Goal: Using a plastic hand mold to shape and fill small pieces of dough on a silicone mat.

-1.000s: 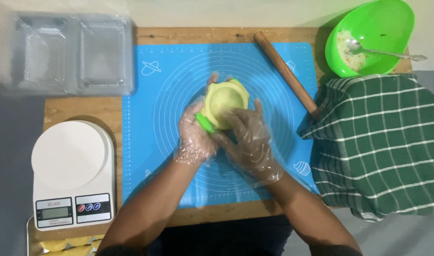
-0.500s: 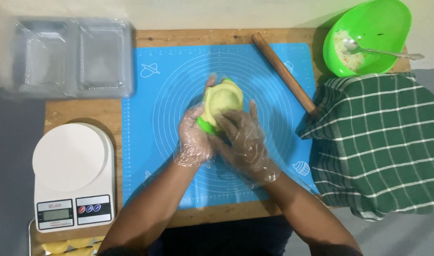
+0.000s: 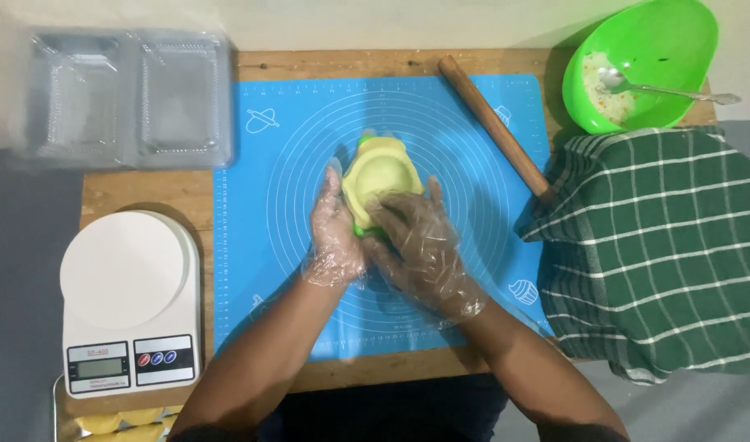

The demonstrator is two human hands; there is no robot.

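Both gloved hands, left hand [image 3: 336,237] and right hand [image 3: 420,241], are closing around the green dumpling mould [image 3: 377,176] at the blue mat's [image 3: 260,270] centre.

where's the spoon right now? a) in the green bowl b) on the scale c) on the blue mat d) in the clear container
a, the spoon lies in the green bowl at top right, its handle sticking out over the rim, with pale food under its head; the scale, blue mat and clear container hold no spoon.
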